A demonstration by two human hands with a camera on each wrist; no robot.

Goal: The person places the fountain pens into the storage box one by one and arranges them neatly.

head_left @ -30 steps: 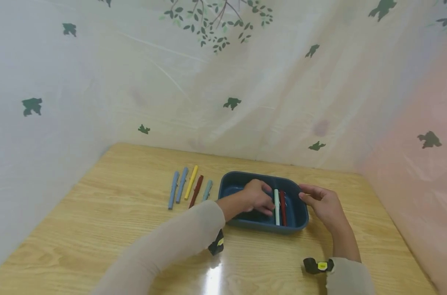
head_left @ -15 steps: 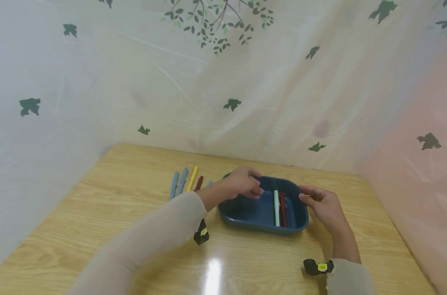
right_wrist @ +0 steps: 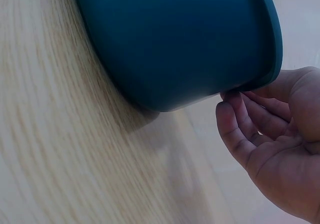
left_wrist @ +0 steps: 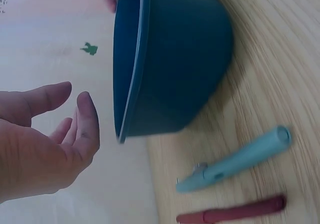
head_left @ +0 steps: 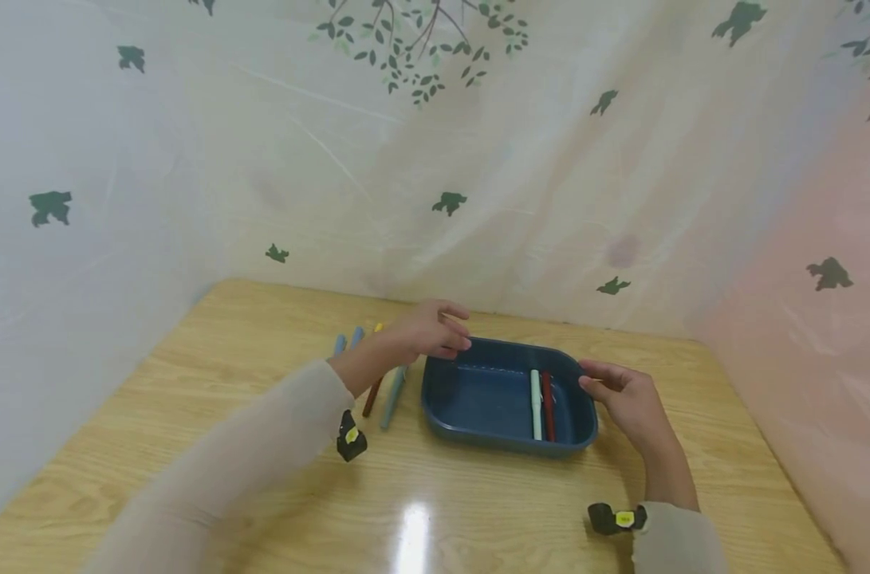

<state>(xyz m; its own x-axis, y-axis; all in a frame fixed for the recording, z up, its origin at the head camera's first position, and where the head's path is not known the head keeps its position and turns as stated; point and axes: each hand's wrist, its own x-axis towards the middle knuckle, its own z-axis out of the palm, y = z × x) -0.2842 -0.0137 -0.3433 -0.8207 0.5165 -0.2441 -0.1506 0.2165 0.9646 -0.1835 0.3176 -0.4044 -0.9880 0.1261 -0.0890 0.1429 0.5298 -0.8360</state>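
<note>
A dark blue box [head_left: 478, 430] with rounded corners stands on the table, holding a pale green pen [head_left: 536, 404] and a red pen [head_left: 548, 408] side by side in its right part. My right hand [head_left: 624, 399] pinches the box's rim at the far right corner; the right wrist view shows its fingers [right_wrist: 231, 124] against the outer wall. Above the box's far left corner is my left hand [head_left: 427, 328], fingers loosely bent and holding nothing. Left of the box lie a teal pen [left_wrist: 240, 161] and a dark red pen [left_wrist: 235, 210].
Two blue pens [head_left: 340, 344] and a yellow pen [head_left: 379, 328] lie further left, partly hidden by my left arm. A patterned curtain [head_left: 334, 199] hangs behind the wooden table [head_left: 521, 510] and along its sides.
My left hand has lifted out of the box and moved left toward the loose pens. My right hand keeps its place on the rim; both pens inside stay put.
</note>
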